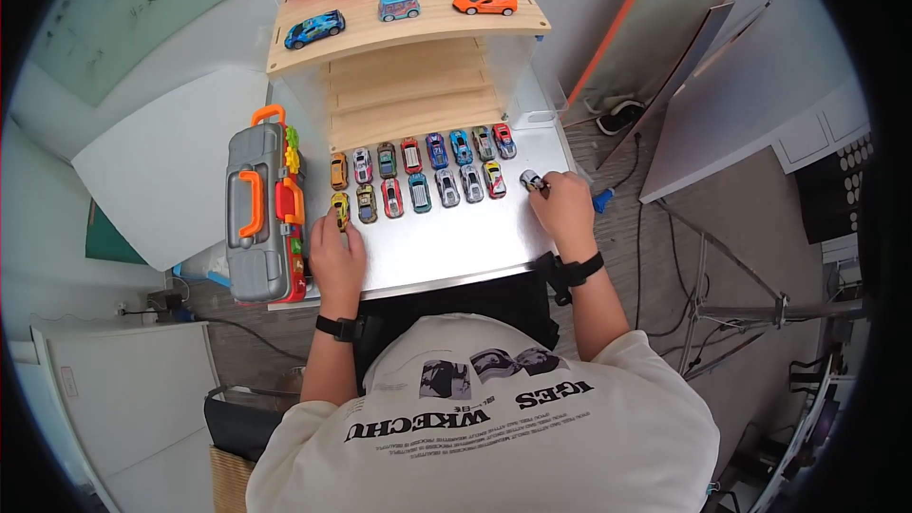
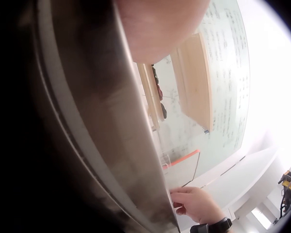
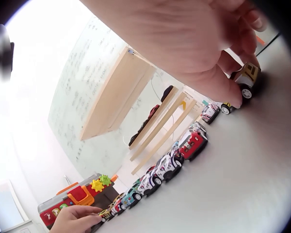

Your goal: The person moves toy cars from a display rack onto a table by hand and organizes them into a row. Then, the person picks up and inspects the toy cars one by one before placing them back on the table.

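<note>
My right hand [image 1: 564,212] pinches a small silver toy car [image 1: 532,180] between thumb and fingers, low over the metal tabletop, to the right of two rows of toy cars. In the right wrist view the car's yellow-and-black end [image 3: 248,75] shows beyond the thumb. My left hand [image 1: 338,256] rests at the near left end of the rows, its fingertips right at a yellow toy car [image 1: 340,204]. The nearest row includes a teal car [image 1: 420,193] and a yellow-and-red one [image 1: 494,179]. The left wrist view mostly shows the metal table edge [image 2: 131,111].
A grey toy toolbox [image 1: 256,214] with orange handles stands beside my left hand. Behind the rows is a wooden shelf [image 1: 408,28] bearing dolls, a blue car [image 1: 315,29], a toy bus [image 1: 398,5] and an orange car [image 1: 484,4].
</note>
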Tool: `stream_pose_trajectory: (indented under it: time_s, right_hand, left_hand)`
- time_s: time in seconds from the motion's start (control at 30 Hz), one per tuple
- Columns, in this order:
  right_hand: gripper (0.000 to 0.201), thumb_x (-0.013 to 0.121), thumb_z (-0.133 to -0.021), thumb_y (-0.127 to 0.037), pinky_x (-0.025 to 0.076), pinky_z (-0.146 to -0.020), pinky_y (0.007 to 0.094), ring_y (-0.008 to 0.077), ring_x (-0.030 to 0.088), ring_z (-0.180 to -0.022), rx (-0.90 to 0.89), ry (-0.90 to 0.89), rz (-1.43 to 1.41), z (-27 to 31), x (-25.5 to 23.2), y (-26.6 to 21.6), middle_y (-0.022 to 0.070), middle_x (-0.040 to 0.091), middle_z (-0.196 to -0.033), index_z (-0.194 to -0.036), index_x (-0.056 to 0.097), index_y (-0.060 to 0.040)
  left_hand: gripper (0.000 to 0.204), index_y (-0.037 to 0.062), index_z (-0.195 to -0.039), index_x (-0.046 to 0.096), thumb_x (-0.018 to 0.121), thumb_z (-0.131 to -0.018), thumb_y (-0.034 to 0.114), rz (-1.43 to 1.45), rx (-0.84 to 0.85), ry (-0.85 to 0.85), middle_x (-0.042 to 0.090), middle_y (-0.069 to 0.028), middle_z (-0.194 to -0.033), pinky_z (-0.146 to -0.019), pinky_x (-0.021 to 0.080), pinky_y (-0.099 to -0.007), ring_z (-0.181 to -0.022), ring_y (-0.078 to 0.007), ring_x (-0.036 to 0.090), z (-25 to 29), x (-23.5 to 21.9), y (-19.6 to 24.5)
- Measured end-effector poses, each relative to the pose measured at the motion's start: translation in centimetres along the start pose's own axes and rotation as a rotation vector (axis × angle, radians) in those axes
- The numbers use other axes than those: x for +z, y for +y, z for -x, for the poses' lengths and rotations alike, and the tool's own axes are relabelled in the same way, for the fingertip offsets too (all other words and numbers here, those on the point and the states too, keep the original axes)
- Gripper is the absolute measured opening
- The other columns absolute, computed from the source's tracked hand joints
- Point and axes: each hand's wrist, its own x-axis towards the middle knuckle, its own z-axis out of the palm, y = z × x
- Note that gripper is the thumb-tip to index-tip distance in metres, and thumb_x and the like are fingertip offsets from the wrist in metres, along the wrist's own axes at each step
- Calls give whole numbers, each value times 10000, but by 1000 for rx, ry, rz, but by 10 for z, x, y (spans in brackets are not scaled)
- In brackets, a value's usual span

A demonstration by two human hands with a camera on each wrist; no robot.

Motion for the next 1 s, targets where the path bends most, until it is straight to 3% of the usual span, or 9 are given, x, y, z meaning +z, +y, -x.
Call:
stream_pose_trajectory:
  time_s: [0.1,0.17,0.3,0.37,0.5,0.77,1.0]
  right_hand:
    - [119,734,-811,-117,521,-815,504,393,634,-840,-69,-54,33,12,-2,2,192,691,-848,-824,720,0]
    - [94,743,-797,-97,520,-812,493,381,631,-837,-314,-149,-237,23,-10,-18,177,678,-830,-836,715,-16]
    - [157,790,-770,-93,525,-838,434,329,623,-897,-639,-199,-431,43,7,-75,118,667,-876,-899,716,-42]
    - [177,801,-765,-89,527,-848,417,310,617,-939,-698,-215,-447,48,23,-89,89,671,-924,-914,717,-45]
    - [227,811,-752,-69,532,-866,418,310,625,-950,-638,-139,-457,49,27,-78,88,683,-951,-972,756,-59]
    - [277,810,-765,-95,533,-906,425,316,644,-989,-288,-44,-105,36,-38,44,86,743,-1015,-1042,806,-85]
    - [327,817,-777,-111,532,-922,431,322,645,-1013,-304,-108,-112,36,-44,46,99,742,-1046,-1101,788,-78]
  left_hand:
    - [363,-64,-1281,633,665,-948,80,24,-14,-17,661,-258,-1142,-838,571,-483,-992,-444,672,-2,-1,1]
    - [363,-70,-1281,630,658,-951,76,12,3,-8,660,-257,-1135,-826,571,-484,-985,-441,674,-1,0,-1]
    - [366,-81,-1279,624,648,-942,60,10,26,1,657,-262,-1121,-814,572,-486,-967,-448,671,-1,0,1]
    - [370,-84,-1279,623,647,-937,56,7,30,3,656,-265,-1116,-811,571,-487,-961,-451,670,0,0,0]
    - [379,-82,-1279,624,653,-930,63,-9,44,31,656,-271,-1105,-803,574,-488,-945,-455,670,0,1,-4]
    - [362,-77,-1260,639,667,-933,77,-53,25,38,658,-266,-1109,-819,576,-483,-957,-449,675,1,4,-2]
    - [381,-93,-1286,627,650,-936,57,-63,25,56,644,-286,-1144,-858,568,-480,-987,-456,667,5,7,-8]
